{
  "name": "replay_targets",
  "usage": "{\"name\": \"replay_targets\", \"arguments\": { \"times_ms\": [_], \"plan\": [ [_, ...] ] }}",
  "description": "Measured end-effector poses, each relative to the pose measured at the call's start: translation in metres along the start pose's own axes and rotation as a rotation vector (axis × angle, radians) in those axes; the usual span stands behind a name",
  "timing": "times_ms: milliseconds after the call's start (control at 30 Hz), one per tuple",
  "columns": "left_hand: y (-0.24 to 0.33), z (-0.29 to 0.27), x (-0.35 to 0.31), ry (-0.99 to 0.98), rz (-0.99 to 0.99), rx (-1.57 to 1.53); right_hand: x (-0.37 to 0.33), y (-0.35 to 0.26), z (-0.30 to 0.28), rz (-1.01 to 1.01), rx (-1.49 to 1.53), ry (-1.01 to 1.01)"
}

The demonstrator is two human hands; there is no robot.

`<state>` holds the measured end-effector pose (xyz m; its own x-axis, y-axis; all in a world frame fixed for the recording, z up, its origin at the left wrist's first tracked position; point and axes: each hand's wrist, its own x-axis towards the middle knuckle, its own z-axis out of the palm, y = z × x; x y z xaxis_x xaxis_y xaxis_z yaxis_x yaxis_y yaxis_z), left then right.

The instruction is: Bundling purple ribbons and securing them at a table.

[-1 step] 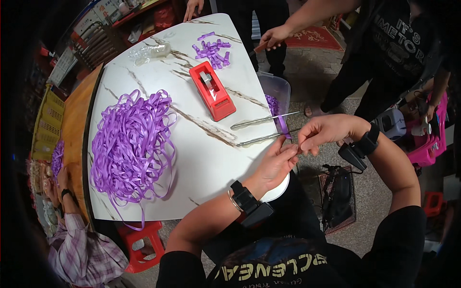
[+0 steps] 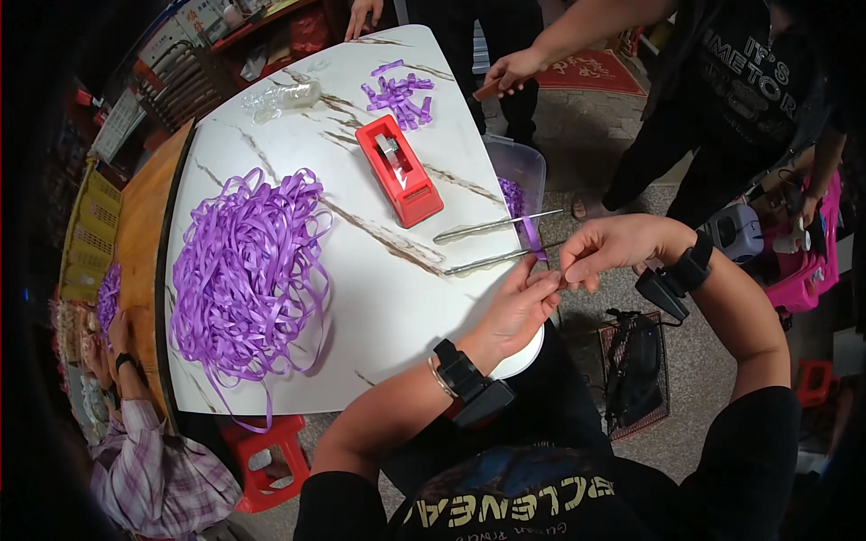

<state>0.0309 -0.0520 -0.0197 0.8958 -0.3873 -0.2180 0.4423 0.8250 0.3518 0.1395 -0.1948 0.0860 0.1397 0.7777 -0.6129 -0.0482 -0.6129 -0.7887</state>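
Observation:
My left hand (image 2: 526, 311) and my right hand (image 2: 606, 256) meet beyond the table's right edge, fingertips pinched close together. Whatever lies between the fingers is too small to make out. Two thin metal rods (image 2: 492, 262) stick out over the table edge just beyond my hands, the nearer one ending close to my right fingers. A strip of purple ribbon (image 2: 531, 236) hangs across them. On the left of the table lies a big tangled heap of purple ribbon (image 2: 248, 275). A red tape dispenser (image 2: 417, 204) stands near the middle, with short folded purple ribbon pieces (image 2: 397, 96) behind it.
A clear plastic tub (image 2: 532, 171) with purple ribbon sits below the table's right edge. Crumpled clear plastic (image 2: 284, 99) lies at the far left of the white table (image 2: 379, 316). Other people stand at the far side and right; one works at left. A red stool (image 2: 271, 460) is below.

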Motion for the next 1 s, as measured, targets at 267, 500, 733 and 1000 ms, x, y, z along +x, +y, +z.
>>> {"name": "replay_targets", "arguments": {
  "times_ms": [267,500,733,1000],
  "plan": [
    [-0.003,0.001,0.001,-0.002,0.022,0.033,-0.008,-0.008,0.000,0.030,-0.118,0.078],
    [-0.004,-0.002,0.004,0.029,0.088,0.011,-0.012,-0.023,-0.002,0.177,-0.276,0.119],
    [0.001,0.007,-0.002,0.034,-0.048,0.005,-0.009,-0.053,-0.030,0.162,-0.455,-0.073],
    [0.002,0.006,-0.004,-0.012,-0.088,-0.036,0.043,-0.038,-0.049,0.158,-0.445,0.072]
  ]
}}
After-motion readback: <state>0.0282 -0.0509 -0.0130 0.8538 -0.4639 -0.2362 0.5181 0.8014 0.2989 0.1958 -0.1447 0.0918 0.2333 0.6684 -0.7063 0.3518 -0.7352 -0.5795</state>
